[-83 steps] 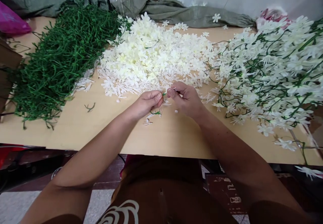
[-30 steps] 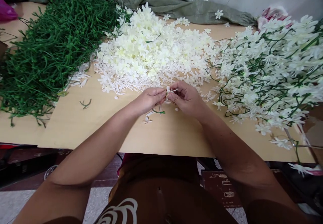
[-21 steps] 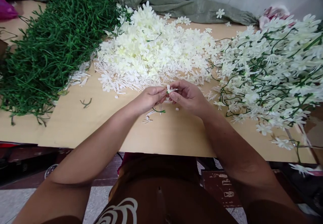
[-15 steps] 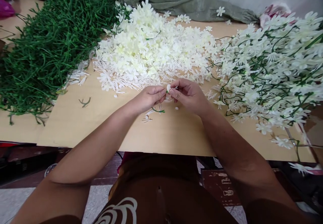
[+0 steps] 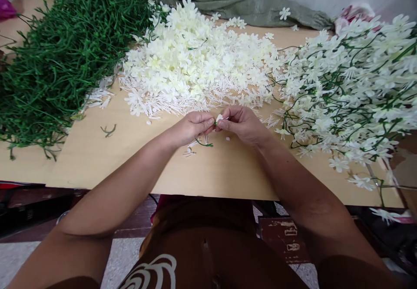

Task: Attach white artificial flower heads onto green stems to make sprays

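Observation:
My left hand (image 5: 189,128) and my right hand (image 5: 243,124) meet fingertip to fingertip over the wooden table (image 5: 114,163). Between them sits a small white artificial flower (image 5: 219,117). My right fingers pinch it. My left fingers pinch a thin green stem (image 5: 204,143) whose lower end hangs toward the table. Just behind my hands lies a big heap of loose white flower heads (image 5: 198,63). A few small white bits (image 5: 189,152) lie on the table under my left hand.
A mound of green plastic stems (image 5: 65,54) fills the left of the table. Finished sprays of white flowers on green stems (image 5: 355,89) are piled at the right. Grey-green cloth (image 5: 241,6) lies along the back. One stray green stem (image 5: 108,130) lies alone.
Both hands stay pinched together in the same place. The white flower sits closer to the stem tip than before. The camera has tipped slightly downward.

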Motion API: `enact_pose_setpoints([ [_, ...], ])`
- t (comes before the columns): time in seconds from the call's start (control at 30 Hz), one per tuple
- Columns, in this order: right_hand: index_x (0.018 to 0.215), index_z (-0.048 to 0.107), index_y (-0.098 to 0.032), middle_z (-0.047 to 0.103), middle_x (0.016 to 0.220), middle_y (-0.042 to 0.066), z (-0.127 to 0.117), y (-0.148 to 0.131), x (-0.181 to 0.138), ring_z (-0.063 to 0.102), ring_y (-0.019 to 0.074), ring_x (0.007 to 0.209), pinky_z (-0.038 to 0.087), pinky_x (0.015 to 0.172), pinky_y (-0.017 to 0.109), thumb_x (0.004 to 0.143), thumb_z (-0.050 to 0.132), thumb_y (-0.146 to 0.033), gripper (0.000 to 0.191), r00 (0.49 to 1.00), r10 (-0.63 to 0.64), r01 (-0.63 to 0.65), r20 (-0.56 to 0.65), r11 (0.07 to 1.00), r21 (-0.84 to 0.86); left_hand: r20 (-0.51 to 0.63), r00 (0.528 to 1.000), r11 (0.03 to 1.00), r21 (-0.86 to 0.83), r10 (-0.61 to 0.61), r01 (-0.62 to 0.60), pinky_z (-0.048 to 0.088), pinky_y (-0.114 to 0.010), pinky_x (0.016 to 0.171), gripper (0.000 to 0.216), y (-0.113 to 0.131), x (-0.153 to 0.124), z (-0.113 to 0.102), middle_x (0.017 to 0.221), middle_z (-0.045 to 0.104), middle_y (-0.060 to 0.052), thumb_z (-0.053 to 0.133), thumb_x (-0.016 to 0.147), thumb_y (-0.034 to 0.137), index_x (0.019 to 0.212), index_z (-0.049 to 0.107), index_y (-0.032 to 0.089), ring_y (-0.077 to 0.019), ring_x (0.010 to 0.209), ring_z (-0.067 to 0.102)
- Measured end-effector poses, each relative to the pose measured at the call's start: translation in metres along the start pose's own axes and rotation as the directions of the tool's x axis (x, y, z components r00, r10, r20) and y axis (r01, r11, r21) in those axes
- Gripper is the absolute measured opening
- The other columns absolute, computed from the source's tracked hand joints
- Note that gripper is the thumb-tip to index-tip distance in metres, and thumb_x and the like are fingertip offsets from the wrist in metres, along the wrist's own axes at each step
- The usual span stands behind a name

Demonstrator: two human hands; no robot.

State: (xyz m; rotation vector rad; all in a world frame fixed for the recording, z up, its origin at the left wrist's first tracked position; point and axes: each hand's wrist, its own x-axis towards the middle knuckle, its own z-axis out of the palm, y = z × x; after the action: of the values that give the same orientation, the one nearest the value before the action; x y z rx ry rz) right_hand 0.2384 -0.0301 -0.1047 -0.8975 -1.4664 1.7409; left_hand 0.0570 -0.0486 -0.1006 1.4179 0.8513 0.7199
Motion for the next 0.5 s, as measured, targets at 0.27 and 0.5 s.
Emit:
enact_pose_setpoints([
  [0.27,0.063,0.058,-0.017,0.066,0.057,-0.003,0.0038,0.0027,0.0014,0.062,0.0082,0.057,0.050,0.058,0.021,0.058,0.086,-0.047,0.041,0.997,0.061,-0.062,0.043,0.998,0.026,0.026,0.998,0.998,-0.006,0.065,-0.065,0.026,-0.023,0.048,0.059,-0.0001,-0.0004,0.0004,0.051,0.037,0.005,0.058,0.076,0.070,0.054,0.043,0.017,-0.0063,0.049,0.033],
  [0.5,0.062,0.056,-0.018,0.067,0.058,-0.002,0.0090,0.0015,-0.0002,0.066,0.0109,0.059,0.049,0.054,0.021,0.056,0.087,-0.044,0.041,0.999,0.038,-0.037,0.029,0.999,-0.023,0.001,0.998,0.997,0.048,0.055,-0.055,0.028,-0.022,0.048,0.057,-0.0009,0.0006,0.0018,0.052,0.040,0.004,0.056,0.078,0.068,0.055,0.044,0.017,-0.0074,0.052,0.038],
])
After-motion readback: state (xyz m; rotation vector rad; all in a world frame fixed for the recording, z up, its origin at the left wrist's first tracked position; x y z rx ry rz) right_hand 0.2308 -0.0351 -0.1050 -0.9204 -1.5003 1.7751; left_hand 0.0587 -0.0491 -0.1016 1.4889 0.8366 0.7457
